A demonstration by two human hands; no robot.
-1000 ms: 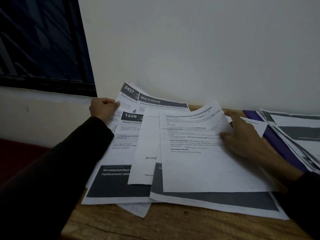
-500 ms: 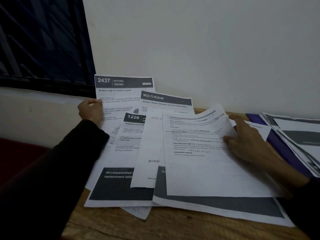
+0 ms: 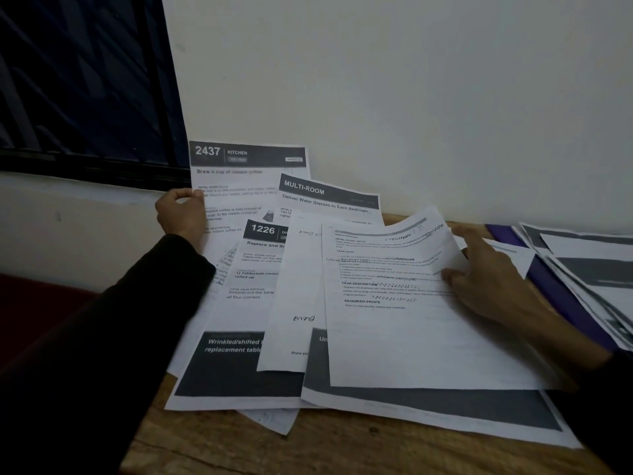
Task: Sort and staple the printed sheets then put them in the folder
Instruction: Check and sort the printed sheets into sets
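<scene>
Lifted higher, the "2437" sheet (image 3: 246, 173) stands upright, left hand (image 3: 181, 214) pinching it; right-hand fingers (image 3: 479, 269) splayed flat.

Setting: dim home or office desk corner | wooden tabletop (image 3: 342, 450) against plain white wall (image 3: 411, 97) | dark window (image 3: 78, 80) at left | printed sheets (image 3: 394, 337) spread across tabletop | purple folder (image 3: 548, 289) at right edge
</scene>
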